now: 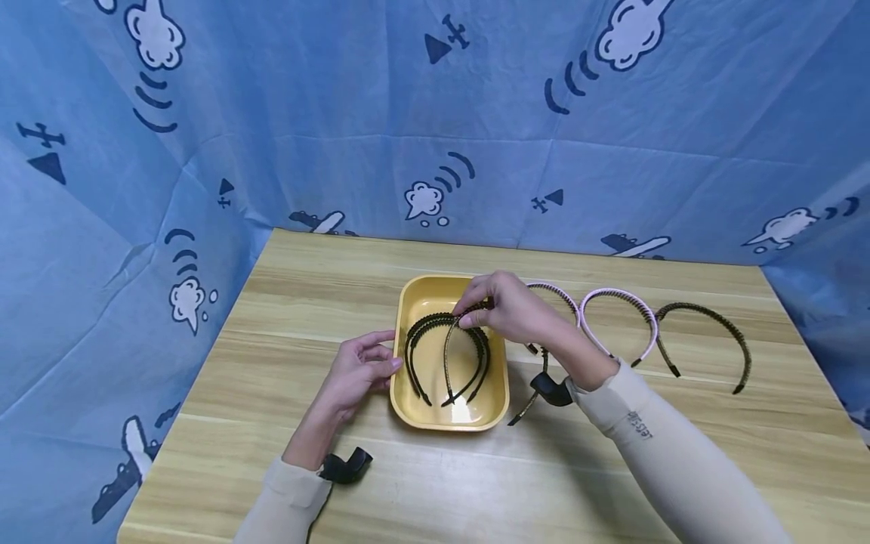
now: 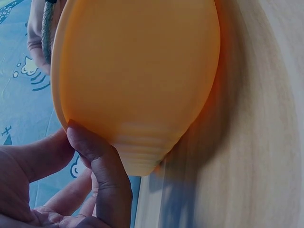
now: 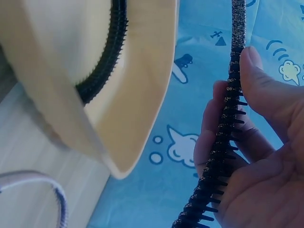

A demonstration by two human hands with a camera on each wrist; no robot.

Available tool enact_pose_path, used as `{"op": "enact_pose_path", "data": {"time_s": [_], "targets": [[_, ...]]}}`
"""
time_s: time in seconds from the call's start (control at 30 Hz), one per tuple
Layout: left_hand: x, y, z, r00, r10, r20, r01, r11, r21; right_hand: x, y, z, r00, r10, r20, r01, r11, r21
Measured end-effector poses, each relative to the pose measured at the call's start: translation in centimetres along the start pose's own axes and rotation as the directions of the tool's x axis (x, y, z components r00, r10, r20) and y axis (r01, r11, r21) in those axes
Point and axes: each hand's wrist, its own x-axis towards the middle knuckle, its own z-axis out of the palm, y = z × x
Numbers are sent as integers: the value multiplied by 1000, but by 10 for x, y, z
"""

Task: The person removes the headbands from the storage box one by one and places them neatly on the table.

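A yellow tray [image 1: 451, 427] holds several dark toothed headbands [image 1: 416, 330] lying together. My right hand [image 1: 518, 308] pinches another headband [image 1: 446, 355] above them, its glittery band hanging over the tray. In the right wrist view, thumb and fingers of the right hand [image 3: 266, 123] grip that headband [image 3: 223, 137] along its black toothed part. My left hand [image 1: 360, 370] is at the tray's left side; in the left wrist view, the left hand [image 2: 95, 171] pinches the rim of the tray [image 2: 142, 71] between thumb and finger.
Right of the tray on the wooden table [image 1: 272, 378] lie two pink-edged headbands, one [image 1: 590, 332] beside the other, and a dark headband [image 1: 737, 340] farther right. Another headband [image 1: 522, 412] lies partly under my right forearm. A blue patterned cloth [image 1: 340, 91] hangs behind.
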Motion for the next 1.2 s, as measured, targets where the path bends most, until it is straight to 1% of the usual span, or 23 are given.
{"op": "enact_pose_path", "data": {"time_s": [0.2,0.43,0.73,0.9,1.07,1.2], "targets": [[0,-1,-1,1000,12,9,-12,1000,-10,-13,6,-4,1000,-1,-3,1,1000,-25],[0,-3,0,1000,14,-3,-14,1000,-4,-27,12,-8,1000,13,5,-13,998,-54],[-1,-7,0,1000,27,3,-27,1000,-1,-46,24,-13,999,-53,-13,51,993,-103],[-1,-9,-1,999,36,2,-36,999,9,-55,31,-14,999,-41,-4,41,995,-92],[-1,-10,0,999,41,2,-41,999,20,-64,37,-15,1000,-27,13,27,998,-55],[-1,-11,0,999,43,7,-43,999,21,-71,40,-17,1000,-16,23,17,999,-51]]}}
